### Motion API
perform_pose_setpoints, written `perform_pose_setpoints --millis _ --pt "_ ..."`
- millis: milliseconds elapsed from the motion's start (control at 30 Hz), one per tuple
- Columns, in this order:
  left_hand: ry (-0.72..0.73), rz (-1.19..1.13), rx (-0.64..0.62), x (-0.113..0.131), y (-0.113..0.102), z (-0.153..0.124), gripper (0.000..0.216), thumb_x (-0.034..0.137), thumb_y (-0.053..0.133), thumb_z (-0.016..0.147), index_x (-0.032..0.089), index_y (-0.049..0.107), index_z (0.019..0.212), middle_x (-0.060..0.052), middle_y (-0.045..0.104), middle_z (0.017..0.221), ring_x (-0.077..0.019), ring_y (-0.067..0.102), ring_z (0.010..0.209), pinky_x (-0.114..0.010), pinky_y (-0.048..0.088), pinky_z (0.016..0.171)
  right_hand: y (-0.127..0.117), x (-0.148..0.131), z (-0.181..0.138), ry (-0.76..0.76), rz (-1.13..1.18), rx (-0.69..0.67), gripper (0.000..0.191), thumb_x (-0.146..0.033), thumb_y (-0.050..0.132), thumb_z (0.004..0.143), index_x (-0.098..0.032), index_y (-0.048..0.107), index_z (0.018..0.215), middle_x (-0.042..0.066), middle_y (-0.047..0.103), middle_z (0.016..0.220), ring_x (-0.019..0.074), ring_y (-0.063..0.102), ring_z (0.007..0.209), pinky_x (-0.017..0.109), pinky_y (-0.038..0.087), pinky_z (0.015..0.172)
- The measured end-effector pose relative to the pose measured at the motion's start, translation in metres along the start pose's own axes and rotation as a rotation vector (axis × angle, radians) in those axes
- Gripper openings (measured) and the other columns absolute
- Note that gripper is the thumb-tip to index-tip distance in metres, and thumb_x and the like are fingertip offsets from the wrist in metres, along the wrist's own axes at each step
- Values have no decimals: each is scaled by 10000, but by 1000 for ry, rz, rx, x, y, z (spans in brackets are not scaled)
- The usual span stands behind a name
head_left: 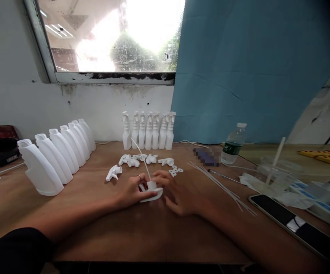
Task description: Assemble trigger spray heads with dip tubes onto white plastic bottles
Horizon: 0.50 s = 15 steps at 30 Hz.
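My left hand (134, 192) is closed around a white trigger spray head (155, 195), held upside down just above the table. A thin white dip tube (141, 155) rises from its collar, leaning to the left. Close by on the right is my right hand (179, 194), its thumb and fingers apart and its fingertips near the collar; whether they touch it I cannot tell. Several loose spray heads (133, 161) lie beyond my hands, one (113, 173) nearer on the left. Small white ring washers (174, 170) lie in a group right of them.
Open white bottles (46, 167) stand in a row at left; bottles with spray heads fitted (155, 133) line the wall. At right are loose dip tubes (222, 186), a pen (223, 175), a water bottle (233, 146), a phone (279, 215) and a clear cup (273, 171).
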<state>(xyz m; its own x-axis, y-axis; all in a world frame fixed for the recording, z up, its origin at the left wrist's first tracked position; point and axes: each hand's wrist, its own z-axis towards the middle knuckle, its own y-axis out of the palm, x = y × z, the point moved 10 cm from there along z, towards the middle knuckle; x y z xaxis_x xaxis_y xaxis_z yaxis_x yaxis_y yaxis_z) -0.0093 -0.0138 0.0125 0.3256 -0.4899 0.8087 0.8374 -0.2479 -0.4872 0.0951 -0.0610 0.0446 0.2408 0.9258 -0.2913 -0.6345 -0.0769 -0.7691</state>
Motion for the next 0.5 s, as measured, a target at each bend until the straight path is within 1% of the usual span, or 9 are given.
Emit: perform_pose_setpoints --millis 67,133,200,233,267,333,400,467,500 --pt "14 41 -21 9 1 -3 405 508 696 753 152 516 829 19 562 686 -101 508 595 -208 401 548 6 -15 1 -153 -187 -51 576 -67 474 810 -222 391 1358 160 448 1356 283 482 1180 467 453 932" --pt "79 182 -82 26 4 -6 413 531 696 750 154 540 819 2 579 721 -117 529 626 -226 422 569 6 -27 1 -281 -321 -19 481 -80 436 863 -205 429 1328 165 532 1279 275 538 1104 472 473 898" --pt "210 388 -112 49 -3 -12 439 541 707 745 164 581 931 -31 627 853 -157 584 749 -263 471 663 1 -33 0 -353 -396 34 394 -130 441 910 -186 453 1300 167 589 1212 265 579 1051 458 492 884" --pt "290 500 -85 63 -13 -17 464 532 699 762 177 578 1035 -48 639 949 -182 601 847 -290 488 740 -4 -33 -1 -361 -417 59 366 -157 456 923 -187 465 1287 163 605 1194 264 590 1054 448 497 889" --pt "363 617 -20 76 -29 -22 489 511 681 792 191 548 1136 -63 635 1046 -205 597 950 -322 489 822 -11 -31 -2 -350 -431 88 348 -179 474 927 -195 476 1275 157 614 1188 262 597 1063 442 500 899" --pt "454 895 210 97 -74 -38 468 436 640 853 208 491 1234 -82 599 1181 -249 547 1110 -404 447 954 -30 -22 -4 -286 -437 148 343 -206 511 919 -222 486 1260 144 618 1200 262 606 1084 444 497 921" --pt "442 1168 555 108 -132 -65 485 379 654 850 206 463 1261 -111 533 1281 -310 486 1198 -498 400 1002 -52 -10 -7 -200 -428 223 384 -221 567 888 -242 483 1262 136 611 1222 275 602 1103 464 487 940" --pt "354 1272 925 105 -191 -105 770 460 748 740 175 373 1350 -146 419 1383 -385 390 1279 -583 321 1061 -74 2 -10 -115 -404 299 431 -227 613 851 -254 482 1261 131 608 1227 288 595 1115 473 486 939" --pt "286 1282 1032 95 -215 -123 903 517 757 708 163 295 1399 -153 357 1424 -405 357 1297 -591 304 1076 -85 7 -12 -83 -382 353 438 -225 625 838 -256 488 1253 128 612 1214 290 596 1112 469 490 932"
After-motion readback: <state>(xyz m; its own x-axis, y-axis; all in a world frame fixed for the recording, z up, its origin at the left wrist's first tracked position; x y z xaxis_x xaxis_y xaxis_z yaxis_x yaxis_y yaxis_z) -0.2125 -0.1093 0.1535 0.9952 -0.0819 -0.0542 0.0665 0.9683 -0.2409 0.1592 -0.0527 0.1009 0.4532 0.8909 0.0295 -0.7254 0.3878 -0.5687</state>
